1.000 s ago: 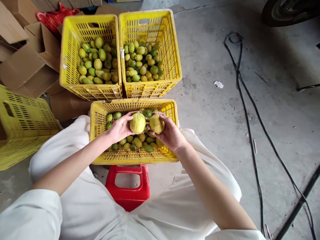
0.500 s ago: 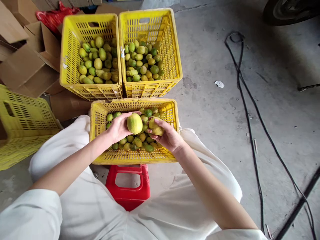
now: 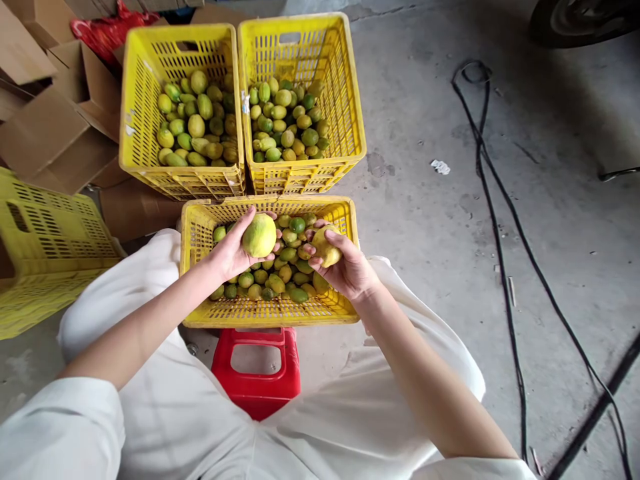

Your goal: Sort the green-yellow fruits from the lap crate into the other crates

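My left hand is wrapped round a large yellow-green lemon, its thumb along the upper left side. In my right hand is a yellower lemon, gripped between thumb and fingers. Both hands are above the near yellow crate, apart from each other. Below them, many green and yellow lemons lie in that crate, partly hidden by my hands. The near crate rests over a red plastic stool between my knees; how it is supported is partly hidden.
Behind stand two yellow crates, left and right, both holding lemons. Another yellow crate is at the left, near cardboard boxes and a red bag. A black cable crosses the floor at right, below a wheel.
My hands have moved apart. The left has shifted slightly left and up with its lemon; the right has moved right with its lemon, turning it a little.
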`<act>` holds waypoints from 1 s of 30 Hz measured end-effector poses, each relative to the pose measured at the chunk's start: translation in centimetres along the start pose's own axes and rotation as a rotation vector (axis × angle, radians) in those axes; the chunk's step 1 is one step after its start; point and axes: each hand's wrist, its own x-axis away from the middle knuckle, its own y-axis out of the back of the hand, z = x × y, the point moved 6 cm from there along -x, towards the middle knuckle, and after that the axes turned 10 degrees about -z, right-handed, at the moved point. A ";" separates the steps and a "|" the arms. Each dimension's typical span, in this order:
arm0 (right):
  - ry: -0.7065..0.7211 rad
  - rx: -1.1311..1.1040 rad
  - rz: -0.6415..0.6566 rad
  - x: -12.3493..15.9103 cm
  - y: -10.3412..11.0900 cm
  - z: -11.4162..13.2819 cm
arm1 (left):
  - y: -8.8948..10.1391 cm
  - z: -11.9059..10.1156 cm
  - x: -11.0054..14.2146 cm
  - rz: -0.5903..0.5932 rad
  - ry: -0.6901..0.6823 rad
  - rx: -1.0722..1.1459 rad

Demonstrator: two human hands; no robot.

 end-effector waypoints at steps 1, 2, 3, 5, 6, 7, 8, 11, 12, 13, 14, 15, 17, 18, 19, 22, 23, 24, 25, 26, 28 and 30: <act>-0.021 0.026 -0.002 -0.1 0.1 -0.3 | 0.2 0.2 -0.1 -0.011 0.015 0.005; -0.042 0.051 -0.009 -0.2 0.2 -0.6 | 0.3 0.4 -0.1 -0.023 0.035 0.013; -0.060 0.071 -0.018 -0.4 0.3 -0.8 | 0.6 0.6 -0.2 -0.037 0.055 0.026; -0.082 0.078 -0.024 -0.6 0.5 -1.1 | 0.9 1.0 -0.4 -0.059 0.077 0.051; -0.083 0.067 -0.020 -0.6 0.5 -1.2 | 1.1 1.1 -0.5 -0.065 0.067 0.057; -0.076 0.054 -0.013 -0.6 0.4 -1.1 | 1.2 1.0 -0.6 -0.067 0.046 0.054; -0.059 0.044 -0.009 -0.6 0.3 -0.9 | 1.2 1.0 -0.7 -0.061 0.018 0.043; 0.007 0.034 -0.023 -0.3 0.0 -0.1 | 1.0 0.6 -0.6 -0.014 -0.047 -0.022; 0.015 0.027 -0.027 -0.2 -0.1 0.1 | 0.8 0.5 -0.6 0.004 -0.056 -0.043; 0.009 0.017 -0.022 -0.1 -0.1 0.2 | 0.7 0.4 -0.5 0.019 -0.061 -0.054; -0.006 0.004 -0.009 -0.1 -0.2 0.3 | 0.5 0.3 -0.3 0.028 -0.065 -0.051; -0.026 -0.008 0.008 -0.1 -0.3 0.2 | 0.3 0.2 -0.2 0.030 -0.066 -0.040; -0.070 0.001 0.030 -0.2 -0.2 -0.2 | 0.2 0.1 -0.1 0.006 -0.055 -0.012; -0.087 0.023 0.023 -0.3 0.0 -0.4 | 0.2 0.2 -0.1 -0.016 -0.037 -0.003; -0.099 0.047 0.000 -0.4 0.2 -0.7 | 0.3 0.3 -0.1 -0.042 -0.016 0.003; -0.105 0.060 -0.096 -0.5 0.8 -1.0 | 0.6 0.7 -0.1 -0.115 0.018 0.029; -0.103 0.042 -0.110 -0.5 0.8 -1.0 | 0.8 0.8 -0.2 -0.134 0.017 0.042; -0.102 0.023 -0.106 -0.5 0.7 -1.0 | 0.9 0.8 -0.2 -0.150 0.010 0.050; -0.103 0.009 -0.090 -0.4 0.5 -1.0 | 0.9 0.8 -0.2 -0.160 -0.001 0.055; -0.100 0.002 -0.068 -0.4 0.3 -0.9 | 1.0 0.8 -0.1 -0.164 -0.014 0.055; -0.082 0.010 -0.041 -0.2 0.1 -0.6 | 0.9 0.7 0.0 -0.151 -0.041 0.042; -0.057 0.028 -0.041 -0.1 0.0 -0.4 | 0.6 0.5 0.1 -0.114 -0.059 0.015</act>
